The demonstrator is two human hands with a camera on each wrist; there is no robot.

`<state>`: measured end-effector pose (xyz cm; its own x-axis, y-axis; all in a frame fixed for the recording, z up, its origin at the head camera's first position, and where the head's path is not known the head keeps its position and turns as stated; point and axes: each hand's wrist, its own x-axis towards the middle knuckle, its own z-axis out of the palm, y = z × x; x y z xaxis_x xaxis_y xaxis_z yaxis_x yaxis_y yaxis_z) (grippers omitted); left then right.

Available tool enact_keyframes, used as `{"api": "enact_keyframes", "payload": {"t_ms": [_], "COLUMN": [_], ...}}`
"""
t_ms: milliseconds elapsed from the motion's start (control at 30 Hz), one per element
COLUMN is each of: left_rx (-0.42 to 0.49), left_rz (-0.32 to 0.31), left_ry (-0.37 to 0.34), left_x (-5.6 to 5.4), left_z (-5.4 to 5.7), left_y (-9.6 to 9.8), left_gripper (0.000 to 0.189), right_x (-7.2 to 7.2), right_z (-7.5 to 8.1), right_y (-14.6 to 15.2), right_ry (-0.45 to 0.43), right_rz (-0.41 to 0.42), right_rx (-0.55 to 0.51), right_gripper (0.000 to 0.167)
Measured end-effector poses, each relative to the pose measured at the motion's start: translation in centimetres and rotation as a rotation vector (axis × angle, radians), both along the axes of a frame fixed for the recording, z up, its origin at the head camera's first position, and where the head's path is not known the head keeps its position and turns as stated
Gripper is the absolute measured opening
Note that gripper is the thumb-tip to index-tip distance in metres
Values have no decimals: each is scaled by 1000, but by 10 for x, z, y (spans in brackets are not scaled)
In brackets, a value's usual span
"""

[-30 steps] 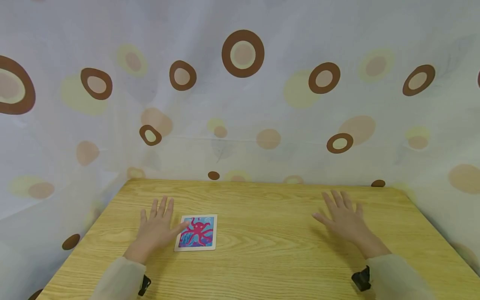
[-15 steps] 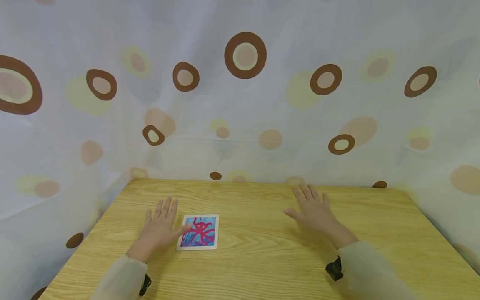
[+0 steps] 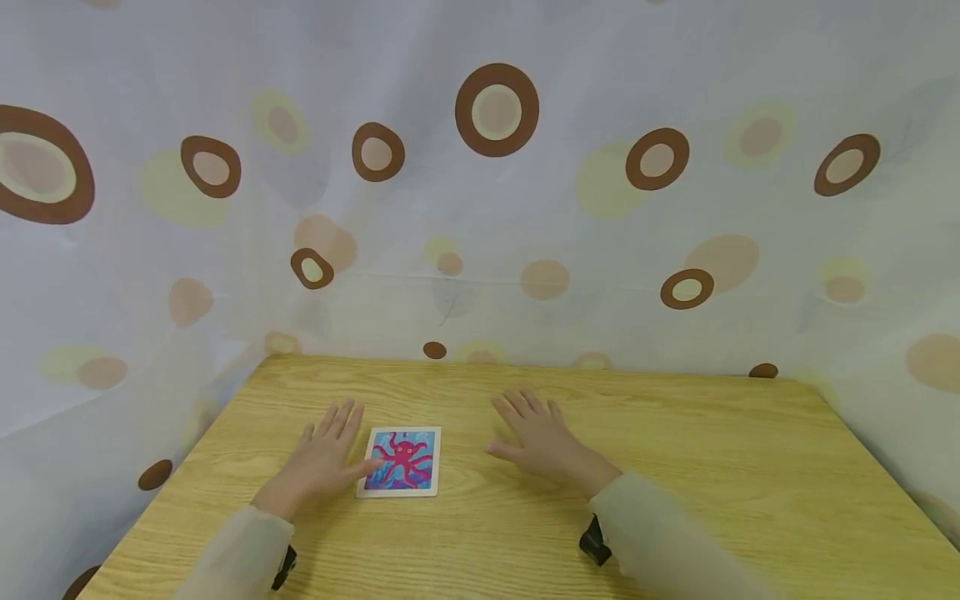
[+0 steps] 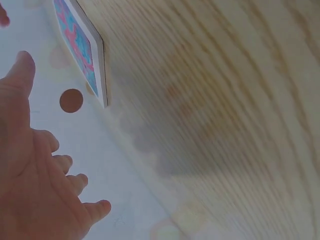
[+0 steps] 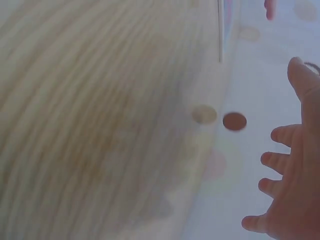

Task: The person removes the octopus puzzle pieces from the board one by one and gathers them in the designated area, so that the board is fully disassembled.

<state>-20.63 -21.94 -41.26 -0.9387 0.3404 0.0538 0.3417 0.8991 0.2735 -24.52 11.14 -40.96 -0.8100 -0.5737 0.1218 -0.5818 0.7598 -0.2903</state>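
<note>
A square picture tile [image 3: 402, 471] with a white border lies flat on the wooden table [image 3: 675, 467], left of centre. It shows a pink octopus on blue and purple. Just left of it is my left hand [image 3: 318, 462], fingers spread and straight, its thumb overlapping the tile's left edge in the head view. In the left wrist view the hand [image 4: 40, 185] hovers over the table, and the tile [image 4: 90, 55] shows a thick white side. My right hand [image 3: 543, 446], fingers also spread, holds nothing to the tile's right. From the right wrist, only the tile's edge [image 5: 221, 35] appears beyond the hand [image 5: 295, 190].
A pale cloth [image 3: 525, 208] with brown rings and pastel spots hangs behind the table and along both sides. Each sleeved wrist carries a small black device, one at the left wrist [image 3: 285, 568] and one at the right wrist [image 3: 595, 542].
My right hand has swept left across the table, coming much closer to the tile. The left hand stays nearly in place, and the view has shifted slightly.
</note>
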Motion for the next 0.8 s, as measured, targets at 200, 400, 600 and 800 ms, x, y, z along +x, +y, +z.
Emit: {"api": "enact_keyframes", "payload": {"t_ms": [200, 400, 600, 800], "left_rx": [-17, -33, -18, -58], "left_rz": [-42, -79, -98, -103], "left_ry": [-90, -190, -296, -293], "left_x": [-1, -1, -1, -1], "left_z": [-1, -2, -1, -4], "left_y": [-4, -6, -4, -3], "left_gripper": [83, 80, 77, 76], "right_x": [0, 5, 10, 15], "right_z": [-9, -19, -20, -18], "right_y": [-35, -62, -80, -87], "right_ry": [-86, -121, -104, -107], "right_rz": [61, 97, 92, 60], "right_rx": [56, 149, 245, 290], "right_gripper": [72, 70, 70, 68]}}
